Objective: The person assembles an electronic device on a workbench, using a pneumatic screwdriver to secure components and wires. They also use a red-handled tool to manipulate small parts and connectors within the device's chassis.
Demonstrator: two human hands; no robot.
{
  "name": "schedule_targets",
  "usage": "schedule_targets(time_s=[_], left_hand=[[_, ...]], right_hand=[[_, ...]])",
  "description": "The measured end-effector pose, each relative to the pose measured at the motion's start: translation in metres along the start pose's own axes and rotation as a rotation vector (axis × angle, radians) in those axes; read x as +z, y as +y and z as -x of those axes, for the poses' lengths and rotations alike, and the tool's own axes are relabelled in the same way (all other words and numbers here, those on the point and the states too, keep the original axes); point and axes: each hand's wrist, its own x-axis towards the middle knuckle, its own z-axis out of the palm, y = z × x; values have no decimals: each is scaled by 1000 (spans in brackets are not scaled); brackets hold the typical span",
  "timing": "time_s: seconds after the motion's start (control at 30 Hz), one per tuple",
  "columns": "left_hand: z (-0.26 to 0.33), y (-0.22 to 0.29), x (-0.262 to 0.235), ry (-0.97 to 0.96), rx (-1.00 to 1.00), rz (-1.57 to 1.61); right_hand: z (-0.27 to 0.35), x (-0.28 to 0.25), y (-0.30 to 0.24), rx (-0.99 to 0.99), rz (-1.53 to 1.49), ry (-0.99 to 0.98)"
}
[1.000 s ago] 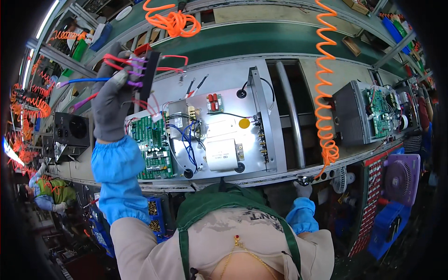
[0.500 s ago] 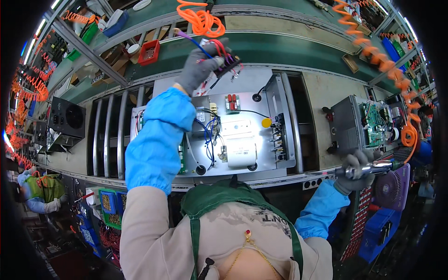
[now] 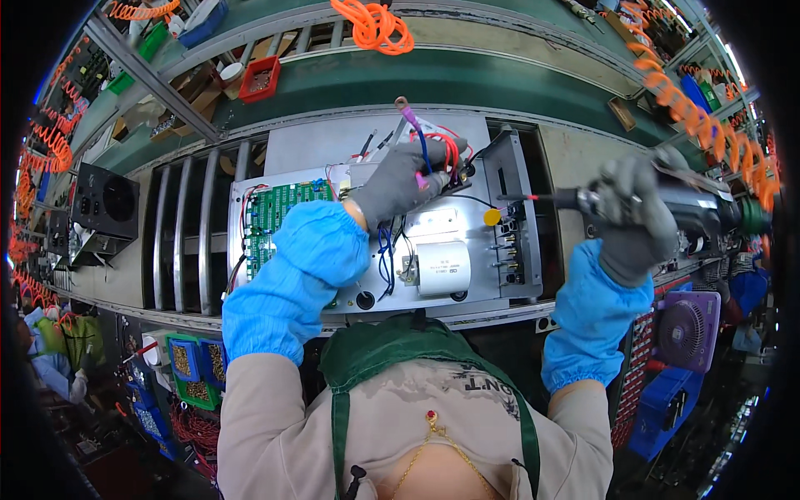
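Observation:
In a grey glove, my left hand (image 3: pixel 407 179) is closed on a dark component with red and blue wires (image 3: pixel 451 152) fanning out of it. It is over the upper right part of an open metal chassis (image 3: pixel 350 292). The chassis bears a green circuit board (image 3: pixel 292 204), a white cylindrical capacitor (image 3: pixel 443 268) and dark cable bundles. My gloved right hand (image 3: pixel 637 212) grips a pneumatic screwdriver (image 3: pixel 592 201), held level with its thin red-banded bit pointing left at the chassis's right panel. The component's underside is hidden by my left hand.
Metal rollers (image 3: pixel 204 229) lie left of the chassis, with a black fan unit (image 3: pixel 106 202) beyond. Orange coiled air hoses (image 3: pixel 375 29) hang overhead. A red bin (image 3: pixel 260 79) stands at the back. Lower right is a purple fan (image 3: pixel 686 332); lower left, parts bins (image 3: pixel 193 367).
My left hand has brought the wired component down and right, from above the chassis's far edge to over its upper right. My right hand has raised the screwdriver from the near edge and pointed it left.

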Motion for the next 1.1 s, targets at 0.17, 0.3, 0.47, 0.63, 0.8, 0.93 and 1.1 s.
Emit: schedule_targets(time_s=[0.17,0.3,0.47,0.63,0.8,0.93,1.1], left_hand=[[20,4,9,3,95,-185],[20,6,8,-16,8,-34],[20,4,9,-27,58,-97],[21,-2,10,16,117,-91],[19,-4,11,13,125,-96],[20,-7,12,9,104,-96],[20,-4,12,-2,77,-48]], right_hand=[[-14,16,43,143,128,136],[-14,27,69,137,272,239],[-11,24,78,145,303,205],[-11,33,72,155,323,285],[-9,27,79,139,297,259],[-6,30,78,137,286,274],[-4,25,76,127,308,269]])
